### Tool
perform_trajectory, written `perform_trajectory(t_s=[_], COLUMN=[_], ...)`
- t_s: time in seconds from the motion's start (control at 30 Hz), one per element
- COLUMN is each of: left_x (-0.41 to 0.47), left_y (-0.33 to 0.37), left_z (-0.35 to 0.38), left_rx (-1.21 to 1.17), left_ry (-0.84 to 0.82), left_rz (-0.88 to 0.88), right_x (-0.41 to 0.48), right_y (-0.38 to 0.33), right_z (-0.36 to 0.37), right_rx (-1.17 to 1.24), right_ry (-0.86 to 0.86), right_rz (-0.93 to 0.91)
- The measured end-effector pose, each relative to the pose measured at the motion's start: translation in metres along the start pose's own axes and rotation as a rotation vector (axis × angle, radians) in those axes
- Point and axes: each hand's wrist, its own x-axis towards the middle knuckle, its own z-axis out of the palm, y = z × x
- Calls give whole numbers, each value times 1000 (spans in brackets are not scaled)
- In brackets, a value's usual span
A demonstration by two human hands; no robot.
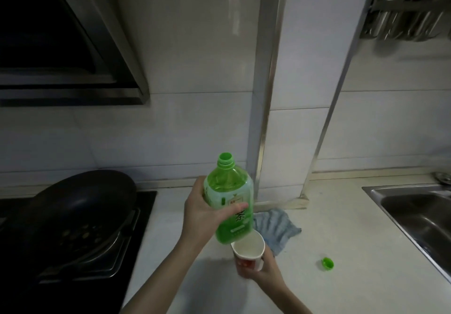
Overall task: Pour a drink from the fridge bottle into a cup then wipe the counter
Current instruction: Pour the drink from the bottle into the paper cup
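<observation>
My left hand (203, 216) grips a green plastic tea bottle (229, 199) around its middle, upright and uncapped, held just above the counter. Its base hangs right over the rim of a white paper cup (249, 250) with a red print. My right hand (264, 268) holds that cup from the right side, near the counter. The bottle's green cap (327, 264) lies loose on the white counter (341, 228) to the right. A blue-grey striped cloth (278, 227) lies crumpled behind the cup, partly hidden by the bottle.
A black stove with a dark pan (80, 206) fills the left side. A steel sink (419, 218) sits at the right edge. A tiled wall with a metal corner strip (264, 94) rises behind; a range hood (61, 45) hangs at upper left.
</observation>
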Motion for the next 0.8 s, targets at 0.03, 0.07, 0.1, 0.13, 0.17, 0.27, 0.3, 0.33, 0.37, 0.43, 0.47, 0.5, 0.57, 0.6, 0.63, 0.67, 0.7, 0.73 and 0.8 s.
perform_trajectory(t_s=[0.03,0.07,0.1,0.13,0.17,0.27,0.3,0.33,0.37,0.43,0.47,0.5,0.57,0.6,0.63,0.67,0.7,0.73,0.8], left_x=[-1,-1,1,3,7,18,22,26,28,32,33,35,38,40,42,43,43,42,37], left_y=[-4,-9,-13,-15,-18,-17,-16,-14,-13,-10,-8,-7,-4,-1,2,4,7,10,11], left_z=[-5,-12,-18,-23,-27,-33,-33,-33,-33,-32,-31,-31,-30,-29,-29,-28,-26,-24,-18], left_rx=[13,27,46,62,74,91,95,101,110,129,139,149,175,194,219,247,279,308,353], left_ry=[12,23,31,35,39,61,65,66,66,56,46,35,4,-17,-46,-79,-114,-144,-204], left_rz=[3,5,5,2,-2,-13,-13,-9,-1,17,21,23,26,30,35,42,49,55,67], right_x=[2,6,9,13,17,31,35,40,43,47,48,49,51,51,51,51,51,50,46], right_y=[-5,-12,-20,-28,-37,-60,-66,-71,-75,-82,-87,-91,-103,-112,-122,-132,-142,-150,-162], right_z=[1,4,6,7,6,-6,-12,-18,-24,-35,-42,-49,-64,-70,-77,-82,-87,-91,-98], right_rx=[37,53,51,37,14,-136,-175,-205,-225,-245,-247,-250,-260,-264,-260,-245,-216,-183,-155], right_ry=[8,7,-4,-18,-37,-111,-122,-129,-130,-113,-101,-87,-80,-80,-79,-73,-54,-25,9], right_rz=[0,-15,-25,-28,-24,-56,-68,-81,-94,-107,-115,-133,-171,-179,-188,-197,-206,-214,-221])
